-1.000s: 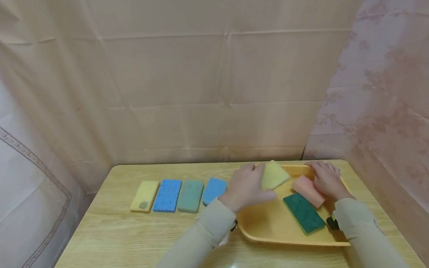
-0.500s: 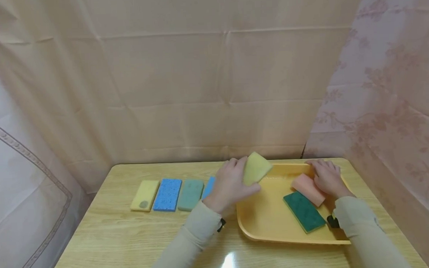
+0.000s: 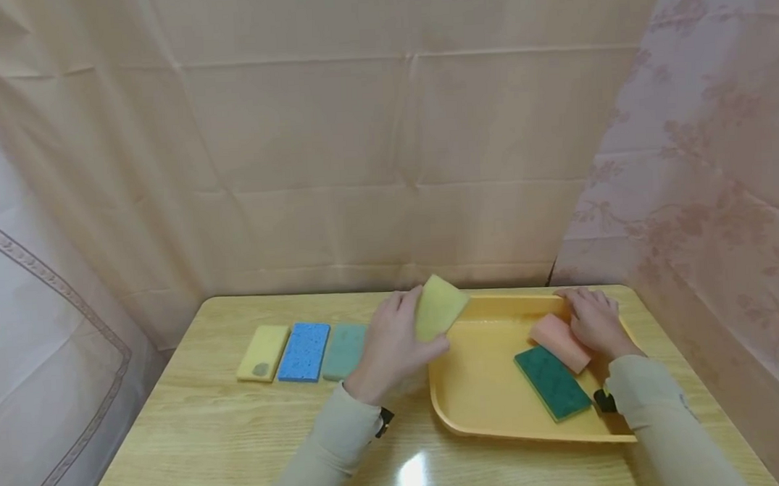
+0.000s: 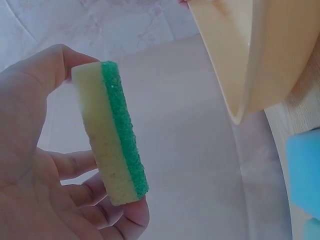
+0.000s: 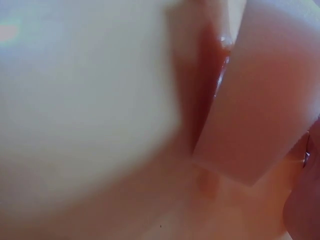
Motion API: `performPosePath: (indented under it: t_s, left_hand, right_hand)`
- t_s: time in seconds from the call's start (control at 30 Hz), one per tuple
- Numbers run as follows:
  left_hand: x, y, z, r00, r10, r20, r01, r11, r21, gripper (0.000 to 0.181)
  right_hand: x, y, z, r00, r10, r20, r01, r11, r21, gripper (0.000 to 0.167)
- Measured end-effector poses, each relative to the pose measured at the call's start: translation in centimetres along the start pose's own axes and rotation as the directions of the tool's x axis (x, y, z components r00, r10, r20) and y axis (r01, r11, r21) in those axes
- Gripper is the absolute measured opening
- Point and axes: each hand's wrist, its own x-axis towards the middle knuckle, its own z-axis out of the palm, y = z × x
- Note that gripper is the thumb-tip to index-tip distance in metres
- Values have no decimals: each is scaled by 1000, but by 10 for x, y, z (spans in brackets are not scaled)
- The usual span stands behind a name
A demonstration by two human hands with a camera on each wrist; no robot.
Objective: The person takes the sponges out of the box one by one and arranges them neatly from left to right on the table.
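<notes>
The left hand (image 3: 390, 337) has its fingers and thumb bent round a thick rectangular sponge of pale yellow foam with a bright green, rough-textured layer (image 3: 439, 307), pinching it by its ends. The sponge is raised and tilted in that hand, its yellow face towards the head camera; the left wrist view shows its green layer on the side away from the palm.

The right hand (image 3: 595, 324) lies over the far right part of the rim of a shallow yellow-orange plastic tray (image 3: 477, 384), which stretches between the two hands. How tightly its fingers are curled there cannot be told, as they are partly hidden and its wrist view is blurred. Just beside it, inside the tray, is a salmon-pink foam block (image 3: 557, 341). On the tray floor, nearer the person than the right hand, lies a flat sponge with a dark green top (image 3: 552, 382).

Left of the left hand, on a pale wood-grain table (image 3: 195, 433), a row of sponges runs outward: a dull sage-green one (image 3: 344, 351), partly covered by that hand, a speckled bright blue one (image 3: 304, 352), and a yellow one with a dark round mark (image 3: 264, 352). The left wrist view also shows a smooth light-blue block (image 4: 304, 172) near the left hand.
</notes>
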Motion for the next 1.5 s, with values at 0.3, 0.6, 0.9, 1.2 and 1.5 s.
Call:
performPosePath:
  t_s: [0.3, 0.6, 0.9, 1.2, 1.5]
  left_hand:
    - [-22, -17, -14, 996, -60, -67, 61, 998, 25, 82]
    - [-48, -45, -33, 991, -117, -61, 123, 987, 108, 80]
    - [-75, -74, -53, 981, -182, -68, 190, 974, 125, 82]
    - [-100, -92, -73, 954, -282, -99, 295, 940, 170, 79]
    - [-127, -115, -85, 936, -336, -100, 351, 904, 244, 78]
  right_hand:
    - [1, -1, 2, 1000, 5, 3, -5, 1000, 0, 34]
    - [0, -1, 0, 999, -23, -36, 23, 1000, 8, 34]
    - [-2, 1, -1, 998, -46, -36, 46, 999, 2, 37]
    - [-2, -2, -3, 999, -40, -36, 40, 999, 4, 37]
    - [0, -2, -2, 1000, 6, -4, -6, 1000, 12, 34]
